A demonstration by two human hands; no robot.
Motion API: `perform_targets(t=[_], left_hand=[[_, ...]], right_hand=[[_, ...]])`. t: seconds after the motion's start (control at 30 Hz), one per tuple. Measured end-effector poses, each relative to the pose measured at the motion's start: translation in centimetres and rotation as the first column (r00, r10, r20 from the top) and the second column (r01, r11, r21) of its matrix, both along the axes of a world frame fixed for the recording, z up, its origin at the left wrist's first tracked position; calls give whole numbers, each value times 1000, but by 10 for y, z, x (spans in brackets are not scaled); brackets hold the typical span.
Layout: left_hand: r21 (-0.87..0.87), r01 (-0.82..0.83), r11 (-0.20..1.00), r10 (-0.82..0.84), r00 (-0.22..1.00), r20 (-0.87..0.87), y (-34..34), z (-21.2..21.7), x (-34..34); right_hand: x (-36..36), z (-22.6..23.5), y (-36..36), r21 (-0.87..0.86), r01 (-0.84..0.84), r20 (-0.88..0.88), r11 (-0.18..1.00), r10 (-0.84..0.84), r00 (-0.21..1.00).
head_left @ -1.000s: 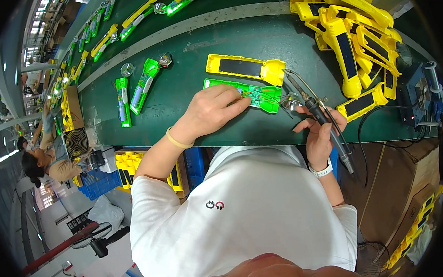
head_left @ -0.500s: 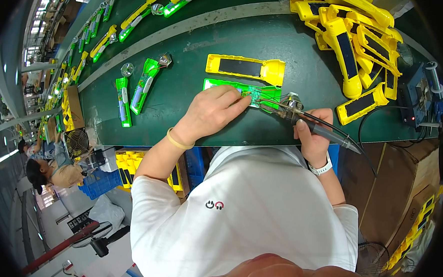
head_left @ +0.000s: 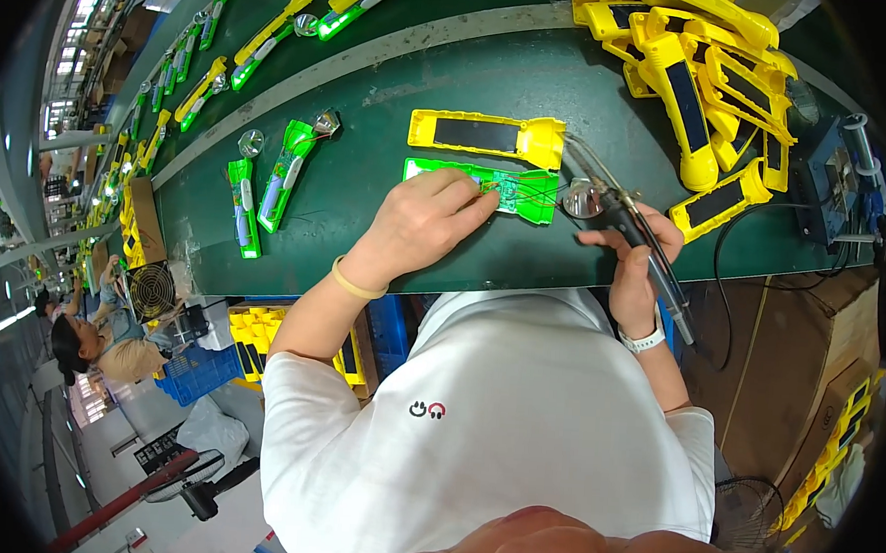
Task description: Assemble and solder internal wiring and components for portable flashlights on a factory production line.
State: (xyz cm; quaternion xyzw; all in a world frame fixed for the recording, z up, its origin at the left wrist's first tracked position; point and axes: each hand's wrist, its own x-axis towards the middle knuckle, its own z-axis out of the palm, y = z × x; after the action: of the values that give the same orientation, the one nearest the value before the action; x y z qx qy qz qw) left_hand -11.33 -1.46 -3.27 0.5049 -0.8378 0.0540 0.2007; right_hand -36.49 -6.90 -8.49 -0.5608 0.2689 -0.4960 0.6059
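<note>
My left hand (head_left: 428, 216) lies over a green flashlight half (head_left: 534, 208), its fingertips pressed together by thin wires inside; what they pinch is too small to tell. Beside the fingertips shows a small green circuit board (head_left: 508, 190). A silver reflector (head_left: 582, 199) sits at the wide end of that half. In my right hand (head_left: 644, 255) is a soldering iron (head_left: 626, 218), its metal end pointing up and left, off the board. Just beyond the green half rests a yellow flashlight half (head_left: 475, 135) with a dark panel.
Two green flashlight halves (head_left: 286, 176) with reflectors lie to the left. Yellow casings (head_left: 688, 99) are heaped at the far right, near a dark soldering station (head_left: 826, 186). Flashlight pairs (head_left: 265, 42) line the far strip. A person (head_left: 109, 344) sits farther left.
My right hand has moved slightly right and swung the soldering iron steeper, lifting its end away from the circuit board. My left hand stays on the green half.
</note>
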Motion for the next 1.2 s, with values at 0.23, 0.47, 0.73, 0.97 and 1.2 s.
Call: perform_targets(t=[0.23, 0.47, 0.73, 0.97, 1.2], left_hand=[[85, -28, 996, 46, 973, -226, -10, 17, -11], [361, -92, 928, 81, 996, 46, -44, 15, -44], [501, -100, 860, 469, 542, -697, -25, 2, -39], [73, -235, 969, 242, 861, -447, -28, -27, -36], [300, -225, 927, 333, 862, -381, -39, -20, -7]], right_hand=[[4, 0, -5, -113, 61, -16, 992, -63, 998], [0, 0, -9, -96, -19, -181, 995, 2, 983], [-10, 11, -7, 19, 96, 50, 995, -97, 994], [1, 34, -44, 46, 116, 73, 992, -119, 990], [9, 46, -54, 218, 11, -56, 976, 1, 998]])
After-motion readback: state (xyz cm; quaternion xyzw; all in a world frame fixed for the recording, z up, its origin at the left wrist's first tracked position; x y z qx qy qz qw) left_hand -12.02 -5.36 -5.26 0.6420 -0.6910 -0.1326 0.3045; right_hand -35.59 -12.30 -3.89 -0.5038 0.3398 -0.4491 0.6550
